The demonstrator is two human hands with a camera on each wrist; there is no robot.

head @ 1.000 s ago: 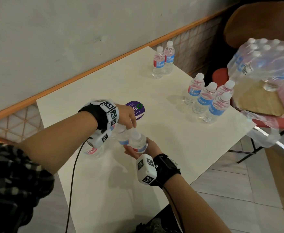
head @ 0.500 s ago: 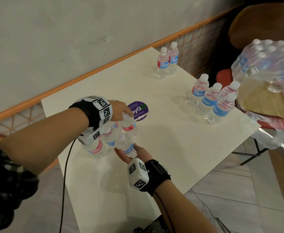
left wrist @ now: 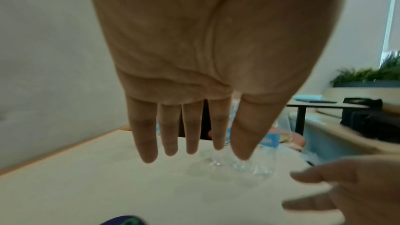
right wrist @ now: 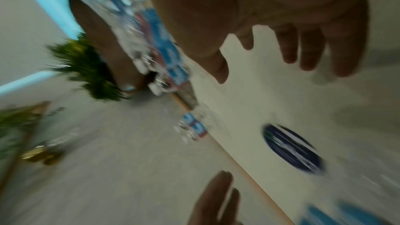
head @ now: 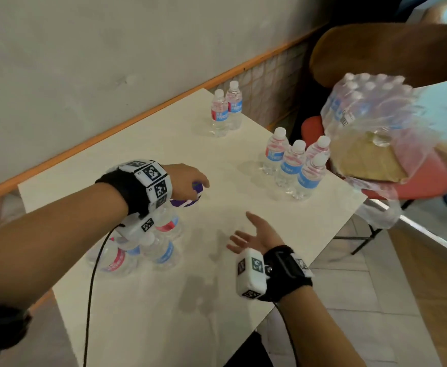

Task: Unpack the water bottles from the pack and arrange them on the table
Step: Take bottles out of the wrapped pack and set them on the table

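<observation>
Several small water bottles [head: 161, 254] with red and blue labels stand in a cluster near the table's [head: 217, 300] left edge, partly under my left wrist. My left hand [head: 193, 184] hovers palm down past them with straight fingers [left wrist: 188, 134] and holds nothing. To the right of the cluster my right hand [head: 243, 229] lies palm up, fingers spread and empty. The torn plastic pack [head: 368, 112], with bottles still in it, sits on a red chair [head: 426, 181] at the table's right. The right wrist view is blurred.
Several bottles [head: 293, 165] stand grouped at the table's right edge, and a pair [head: 226, 109] at the far corner. A round purple sticker [head: 188, 201] lies under my left hand. A wall with an orange rail [head: 137, 120] runs behind.
Both hands have let go of the bottles they were setting into the near-left cluster. They have drawn away to the right and are open now.
</observation>
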